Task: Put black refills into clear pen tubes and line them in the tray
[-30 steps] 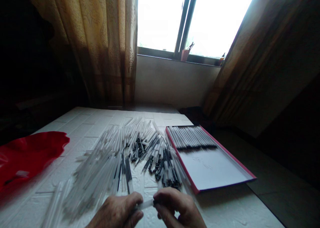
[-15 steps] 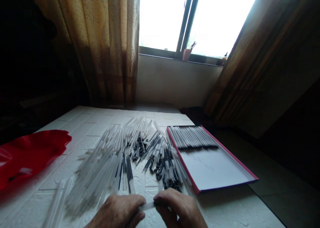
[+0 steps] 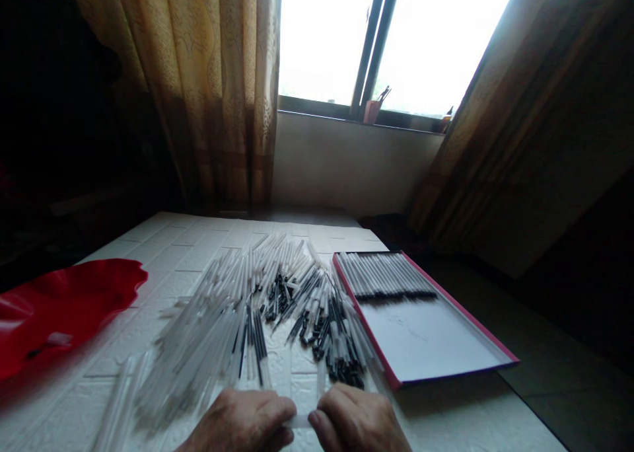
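Observation:
Low in the view, both hands grip a short, translucent white pen barrel. My left hand is closed around its left end. The right end sits in the closed fingers of my right hand; what else may be inside those fingers is hidden. Just beyond my hands lie loose pen parts: a heap of clear tubes on the left, dark-filled refills in the middle, and pieces with black ends nearer the right hand.
A shallow red-edged box stands on the right, with a row of white pens with black ends at its far side. On the left sits a red wavy-rimmed tray. Everything rests on a white brick-patterned table before a curtained window.
My right fingers have curled further around the right end of the barrel, and the two hands have drawn slightly closer together. The whole view has shifted a little.

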The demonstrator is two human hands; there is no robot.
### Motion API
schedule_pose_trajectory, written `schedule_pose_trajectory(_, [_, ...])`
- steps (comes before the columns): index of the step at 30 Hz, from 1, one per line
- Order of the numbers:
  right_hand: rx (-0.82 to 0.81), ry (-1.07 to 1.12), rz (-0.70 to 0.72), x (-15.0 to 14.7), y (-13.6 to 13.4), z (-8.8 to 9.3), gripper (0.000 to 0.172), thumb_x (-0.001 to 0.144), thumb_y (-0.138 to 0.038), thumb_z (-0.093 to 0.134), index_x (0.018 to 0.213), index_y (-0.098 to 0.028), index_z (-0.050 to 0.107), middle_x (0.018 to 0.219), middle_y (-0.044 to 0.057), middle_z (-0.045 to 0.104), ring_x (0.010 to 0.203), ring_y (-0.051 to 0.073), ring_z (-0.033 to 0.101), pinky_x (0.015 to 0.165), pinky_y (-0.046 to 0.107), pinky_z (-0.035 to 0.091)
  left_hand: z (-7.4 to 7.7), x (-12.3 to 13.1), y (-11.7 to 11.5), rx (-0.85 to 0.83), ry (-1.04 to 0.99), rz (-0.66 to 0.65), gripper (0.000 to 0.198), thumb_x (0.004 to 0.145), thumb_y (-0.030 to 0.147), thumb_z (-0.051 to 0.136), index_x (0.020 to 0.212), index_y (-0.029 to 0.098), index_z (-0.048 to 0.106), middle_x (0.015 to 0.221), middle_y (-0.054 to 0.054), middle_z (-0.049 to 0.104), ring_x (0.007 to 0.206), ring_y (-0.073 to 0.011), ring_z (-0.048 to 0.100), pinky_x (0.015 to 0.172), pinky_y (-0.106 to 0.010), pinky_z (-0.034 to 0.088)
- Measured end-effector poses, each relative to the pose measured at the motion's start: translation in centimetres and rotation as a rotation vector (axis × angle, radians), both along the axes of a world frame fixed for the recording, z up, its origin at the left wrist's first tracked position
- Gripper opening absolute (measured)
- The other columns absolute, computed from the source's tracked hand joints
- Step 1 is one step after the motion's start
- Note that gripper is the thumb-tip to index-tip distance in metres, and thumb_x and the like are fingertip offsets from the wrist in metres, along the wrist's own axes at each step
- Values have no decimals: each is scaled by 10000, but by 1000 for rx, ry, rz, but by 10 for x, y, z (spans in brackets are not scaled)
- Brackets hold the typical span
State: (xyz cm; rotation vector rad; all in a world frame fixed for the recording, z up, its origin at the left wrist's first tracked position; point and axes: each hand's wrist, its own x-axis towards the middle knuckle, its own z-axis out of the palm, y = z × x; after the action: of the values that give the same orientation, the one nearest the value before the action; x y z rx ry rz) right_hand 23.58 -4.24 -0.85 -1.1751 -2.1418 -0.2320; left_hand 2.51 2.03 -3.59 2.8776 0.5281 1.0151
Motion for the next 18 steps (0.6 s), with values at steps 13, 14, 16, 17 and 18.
schedule_pose_trajectory(13, [-115, 261, 81, 1, -2, -10, 133, 993, -264, 407, 1045, -218, 521, 760, -12, 679, 460, 94, 604, 493, 186, 431, 9, -3, -2, -232, 37, -14, 340, 1047, 394, 237, 908, 252, 514, 649, 55, 669, 504, -114, 669, 461, -188, 401])
schedule_pose_trajectory(14, [-117, 243, 93, 2, -2, -10, 114, 968, -206, 414, 1000, -226, 522, 748, -16, 665, 477, 96, 607, 493, 183, 428, 11, -3, -2, -235, 40, -16, 340, 1047, 394, 239, 909, 252, 515, 649, 55, 669, 507, -114, 671, 465, -186, 405])
schedule_pose_trajectory(16, [-115, 209, 106, 5, -2, -11, 133, 935, -154, 419, 931, -230, 528, 710, -21, 638, 495, 102, 608, 487, 180, 418, 11, -2, -2, -232, 19, -22, 341, 1046, 395, 240, 907, 251, 516, 640, 55, 666, 497, -112, 663, 457, -181, 401])
schedule_pose_trajectory(17, [-113, 199, 105, 6, -1, -11, 133, 934, -157, 423, 913, -228, 533, 694, -22, 631, 492, 103, 604, 484, 181, 415, 11, -2, -1, -227, 4, -21, 341, 1045, 393, 239, 908, 250, 517, 638, 53, 666, 493, -112, 658, 452, -180, 397])
schedule_pose_trajectory(18, [-109, 191, 98, 6, -1, -12, 131, 941, -172, 427, 904, -224, 541, 685, -20, 630, 483, 103, 597, 481, 183, 412, 9, -2, -1, -220, -10, -18, 337, 1043, 389, 242, 912, 250, 520, 637, 51, 667, 490, -113, 655, 449, -179, 395])
